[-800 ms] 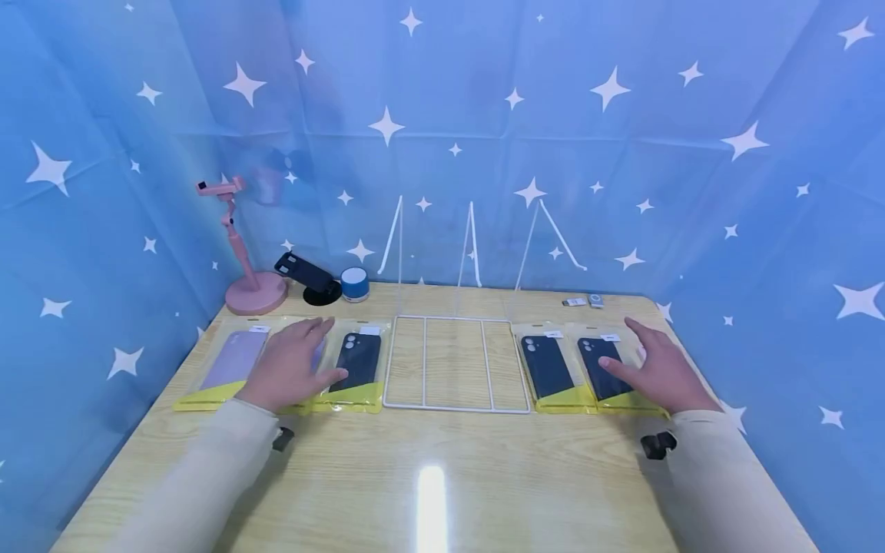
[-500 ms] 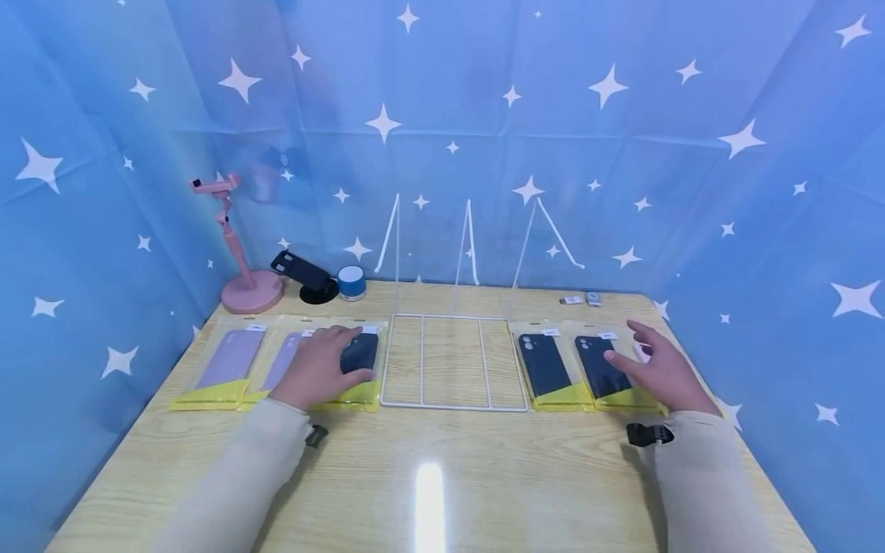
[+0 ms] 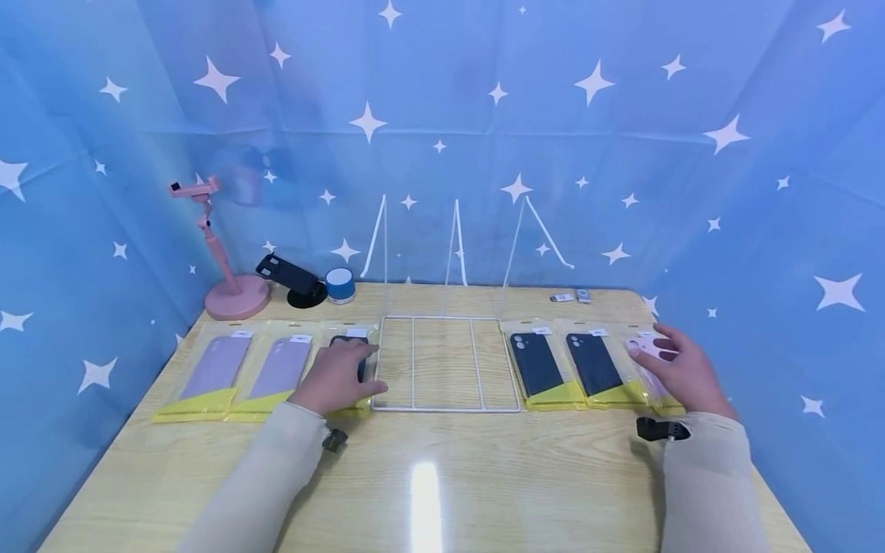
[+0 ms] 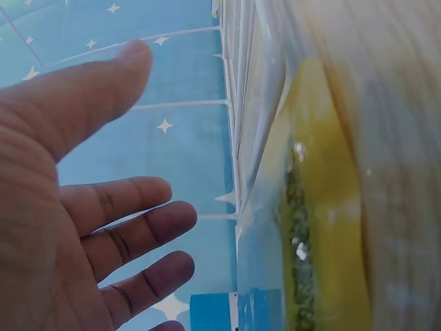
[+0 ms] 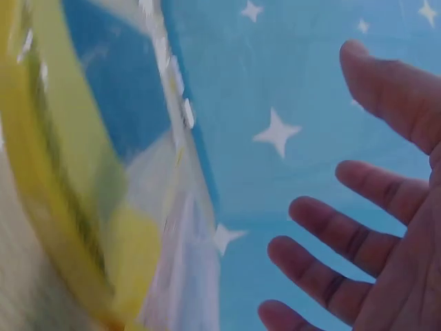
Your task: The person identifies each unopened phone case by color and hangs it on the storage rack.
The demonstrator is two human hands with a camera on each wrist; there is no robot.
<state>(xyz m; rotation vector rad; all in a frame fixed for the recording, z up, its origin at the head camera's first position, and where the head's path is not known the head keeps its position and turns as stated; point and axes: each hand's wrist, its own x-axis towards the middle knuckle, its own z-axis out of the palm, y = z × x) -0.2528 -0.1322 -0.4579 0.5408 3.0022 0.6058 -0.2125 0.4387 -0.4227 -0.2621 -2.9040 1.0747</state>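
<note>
I have the left hand (image 3: 337,378) above a bagged black phone case (image 3: 362,369) left of the wire rack (image 3: 445,410), hiding most of it, thumb wide of the fingers. The right hand (image 3: 684,372), equally wide, is over the rightmost bagged pink case (image 3: 643,343); I see its camera end pointing away, long axis near-to-far, leaning left.

Left hand (image 3: 335,378) and right hand (image 3: 686,375) hover — fingers (image 4: 148,234) loosely spread.
</note>
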